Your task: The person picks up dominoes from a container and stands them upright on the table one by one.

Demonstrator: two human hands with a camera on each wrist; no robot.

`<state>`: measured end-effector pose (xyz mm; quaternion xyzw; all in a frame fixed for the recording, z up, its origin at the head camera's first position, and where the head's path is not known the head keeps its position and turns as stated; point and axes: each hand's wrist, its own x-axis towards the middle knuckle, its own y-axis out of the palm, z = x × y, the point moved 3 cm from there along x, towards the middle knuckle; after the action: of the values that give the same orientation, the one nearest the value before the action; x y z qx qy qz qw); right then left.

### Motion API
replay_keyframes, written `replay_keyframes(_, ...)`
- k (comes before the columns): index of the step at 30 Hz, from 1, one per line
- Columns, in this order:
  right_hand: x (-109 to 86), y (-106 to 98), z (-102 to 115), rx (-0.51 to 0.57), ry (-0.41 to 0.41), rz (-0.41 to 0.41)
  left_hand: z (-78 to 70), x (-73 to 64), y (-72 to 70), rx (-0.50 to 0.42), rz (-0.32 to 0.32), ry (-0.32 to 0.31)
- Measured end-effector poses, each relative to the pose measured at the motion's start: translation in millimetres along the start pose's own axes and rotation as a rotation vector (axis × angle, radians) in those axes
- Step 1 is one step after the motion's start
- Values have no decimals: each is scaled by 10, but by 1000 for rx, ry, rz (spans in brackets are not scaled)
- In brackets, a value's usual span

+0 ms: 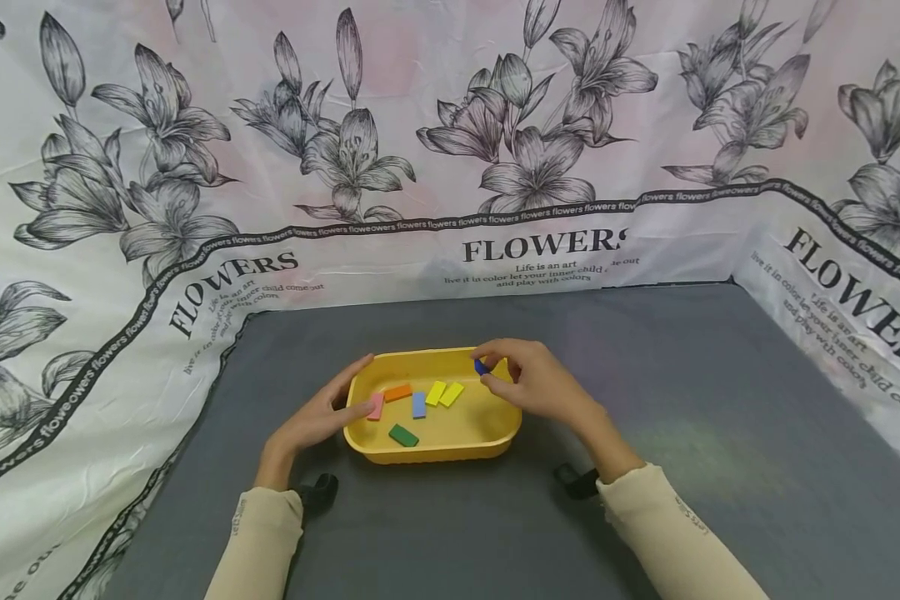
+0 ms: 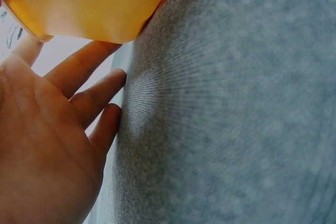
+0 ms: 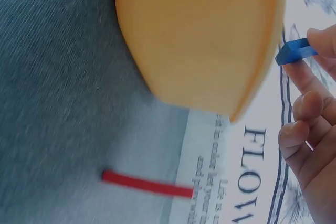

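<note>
A shallow yellow plastic tray (image 1: 465, 437) stands on the grey table. My left hand (image 1: 321, 422) holds its left end, thumb over the rim beside a pink block (image 1: 376, 406) and fingers along the outer wall. In the left wrist view those fingers are spread under the tray's rim. My right hand (image 1: 536, 379) pinches a small dark blue block (image 3: 295, 51) between thumb and fingertips, above the tray's right end. Inside the tray lie an orange block (image 1: 398, 392), a light blue block (image 1: 418, 405), a green block (image 1: 403, 435) and two yellow blocks (image 1: 436, 393).
A thin red bar (image 3: 147, 183) shows beside the tray in the right wrist view. Dark wrist straps (image 1: 319, 493) sit at both cuffs. White flower-printed cloth (image 1: 390, 275) hangs behind and at both sides of the grey table (image 1: 435, 533).
</note>
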<state>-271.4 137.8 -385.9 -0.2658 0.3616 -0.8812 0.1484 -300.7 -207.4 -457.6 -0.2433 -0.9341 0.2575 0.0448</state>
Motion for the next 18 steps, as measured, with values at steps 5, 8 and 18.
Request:
replay_keyframes(5,-143,-184,-115,92,61,-62,-2,-5,-3,3,-2,-4)
replay_keyframes(8,-222,-289,-189,104,91,-96,0,-5,-5,3,-6,-11)
replay_keyframes(18,-501,-566,-442,109,146,-183,5,2,-2,2,-4,-17)
